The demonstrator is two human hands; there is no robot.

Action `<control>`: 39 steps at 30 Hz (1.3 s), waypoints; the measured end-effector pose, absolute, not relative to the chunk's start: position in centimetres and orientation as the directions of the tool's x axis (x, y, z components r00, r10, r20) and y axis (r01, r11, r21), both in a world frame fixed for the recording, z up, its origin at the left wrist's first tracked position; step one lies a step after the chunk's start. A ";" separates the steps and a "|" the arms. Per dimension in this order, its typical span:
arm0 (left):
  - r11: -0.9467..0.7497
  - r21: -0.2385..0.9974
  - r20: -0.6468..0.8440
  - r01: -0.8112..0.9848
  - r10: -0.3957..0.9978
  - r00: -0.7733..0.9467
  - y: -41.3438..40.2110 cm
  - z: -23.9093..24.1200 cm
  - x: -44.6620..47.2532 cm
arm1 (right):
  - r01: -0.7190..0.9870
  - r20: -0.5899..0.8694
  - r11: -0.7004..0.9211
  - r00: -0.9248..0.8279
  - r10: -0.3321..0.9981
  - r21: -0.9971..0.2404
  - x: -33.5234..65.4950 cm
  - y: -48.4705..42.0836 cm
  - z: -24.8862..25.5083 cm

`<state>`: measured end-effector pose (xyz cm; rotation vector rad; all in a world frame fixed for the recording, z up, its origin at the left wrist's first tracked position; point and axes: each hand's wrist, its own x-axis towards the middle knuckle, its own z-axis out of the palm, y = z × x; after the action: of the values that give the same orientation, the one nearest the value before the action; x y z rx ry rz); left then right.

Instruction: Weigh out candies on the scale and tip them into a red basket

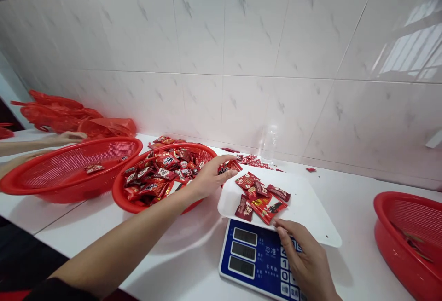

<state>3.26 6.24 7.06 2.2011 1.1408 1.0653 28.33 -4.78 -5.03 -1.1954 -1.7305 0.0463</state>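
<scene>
My left hand (211, 176) reaches across a red basket (129, 199) full of red candy packets (159, 174) and pinches several packets (229, 166) over the left edge of the scale's white tray (311, 209). A small pile of red packets (262, 197) lies on that tray. The blue scale (255, 257) sits under the tray, with dark displays and a keypad. My right hand (305, 259) rests on the keypad, fingers curled, thumb touching the tray's front edge near the pile.
A second red basket (51, 174), holding few packets, stands at the left, where another person's hands (65, 138) lie by red plastic bags (62, 112). A third red basket (410, 241) is at the right. Loose packets (253, 159) lie near the tiled wall.
</scene>
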 end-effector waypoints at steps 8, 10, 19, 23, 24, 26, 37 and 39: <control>-0.439 0.867 0.339 0.236 0.867 0.364 4.9 3.0 7.4 | 0.654 0.663 0.504 -0.005 0.748 -0.564 28.1 -4.9 -4.8; -0.451 0.853 0.341 0.264 0.863 0.371 4.8 2.6 7.7 | 0.655 0.664 0.505 -0.007 0.748 -0.562 28.1 -4.9 -4.8; -0.597 0.607 0.575 0.525 0.786 0.228 4.1 1.4 5.3 | 0.673 0.696 0.523 -0.017 0.718 -0.523 28.0 -4.7 -4.6; -0.607 0.601 0.629 0.520 0.760 0.162 3.2 -0.1 4.4 | 0.686 0.696 0.510 -0.008 0.718 -0.519 27.8 -4.7 -5.0; -0.611 0.601 0.632 0.515 0.758 0.161 3.0 -0.5 4.3 | 0.691 0.690 0.497 0.004 0.724 -0.526 27.8 -4.6 -5.0; -0.621 0.598 0.635 0.508 0.753 0.172 2.8 -1.2 4.0 | 0.702 0.665 0.455 0.034 0.746 -0.547 27.8 -4.4 -4.8; -0.675 0.511 0.531 0.531 0.734 0.423 2.9 -1.5 3.3 | 0.856 0.263 0.298 -0.199 0.944 -0.423 28.3 1.7 0.0; -0.677 0.519 0.484 0.522 0.736 0.473 2.8 -1.6 3.3 | 0.866 0.192 0.354 -0.303 0.933 -0.353 27.5 2.8 0.9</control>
<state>3.27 2.80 -1.60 2.4252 1.0683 1.0145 27.50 2.78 0.89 -1.5818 -2.2617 0.2581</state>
